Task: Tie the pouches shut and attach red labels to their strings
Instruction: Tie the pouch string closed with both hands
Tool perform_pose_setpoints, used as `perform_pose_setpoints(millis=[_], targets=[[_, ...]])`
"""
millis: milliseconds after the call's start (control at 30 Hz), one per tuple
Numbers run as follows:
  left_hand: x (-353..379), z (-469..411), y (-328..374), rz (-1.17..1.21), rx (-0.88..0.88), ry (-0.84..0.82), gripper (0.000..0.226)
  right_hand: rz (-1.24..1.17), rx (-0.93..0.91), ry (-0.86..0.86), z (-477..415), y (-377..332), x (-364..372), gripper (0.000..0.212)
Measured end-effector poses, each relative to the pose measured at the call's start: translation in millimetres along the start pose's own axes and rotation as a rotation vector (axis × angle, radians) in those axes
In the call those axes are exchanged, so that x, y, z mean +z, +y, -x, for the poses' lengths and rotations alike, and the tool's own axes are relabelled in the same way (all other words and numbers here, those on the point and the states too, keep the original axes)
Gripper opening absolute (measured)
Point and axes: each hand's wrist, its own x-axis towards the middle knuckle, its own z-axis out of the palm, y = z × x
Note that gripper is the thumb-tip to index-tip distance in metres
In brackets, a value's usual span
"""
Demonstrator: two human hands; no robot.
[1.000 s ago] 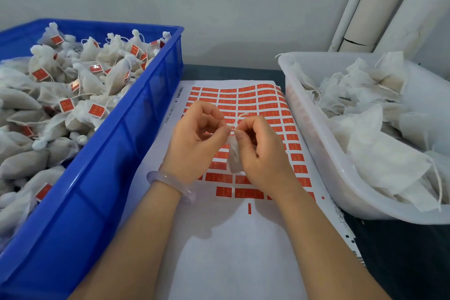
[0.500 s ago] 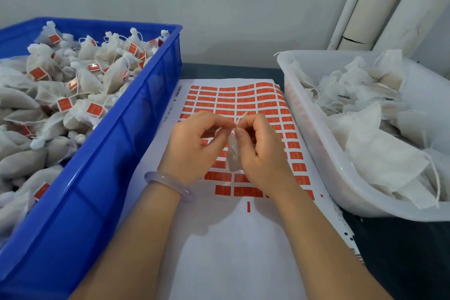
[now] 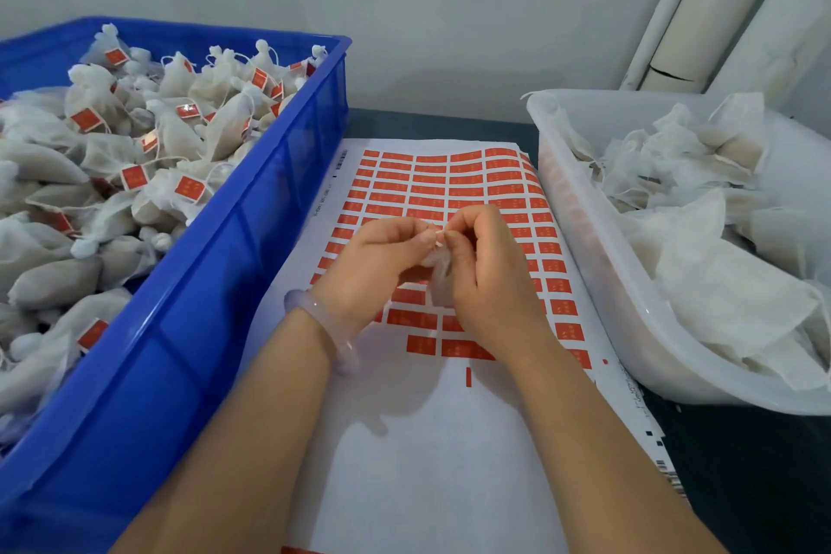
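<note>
**Small white pouch** (image 3: 438, 279): made of thin fabric and held above the label sheet between the left hand (image 3: 377, 265) and the right hand (image 3: 490, 279). Its top is pinched by the fingertips of both hands, and its lower part is seen in the gap between the palms. Its string cannot be made out clearly.

**Label sheet** (image 3: 427, 463): laid flat. Rows of red labels (image 3: 431, 180) are carried on the far half, while the near half is bare white backing.

**Tied pouches** (image 3: 180, 135): many are seen with a red tag on the string, heaped in the blue crate (image 3: 202, 328) at left.

**Untied pouches** (image 3: 728, 297): seen without tags, piled loosely in the white tub (image 3: 598, 265) at right.
</note>
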Motion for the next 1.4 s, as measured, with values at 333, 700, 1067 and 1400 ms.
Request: perform_pose_setpoints(millis=[333, 700, 1067, 1400], targets=[[-7.0, -3.7, 0.7, 0.293, -0.178, -0.020, 0.019, -0.090, -0.096, 0.060, 2.6, -6.6, -3.7, 0.012], [-6.4, -5.7, -1.2, 0.166, -0.150, 0.028, 0.017, -0.082, -0.024, 0.136, 0.8, -3.6, -4.7, 0.002], [-4.4, -7.0, -1.8, 0.303, -0.116, 0.068, 0.014, -0.205, 0.148, 0.031, 0.1, -0.2, 2.7, 0.017], [0.9, -0.3, -0.2, -0.065, 0.141, -0.052, 0.026, -0.200, 0.218, 0.017, -4.1, 4.8, -5.7, 0.014]])
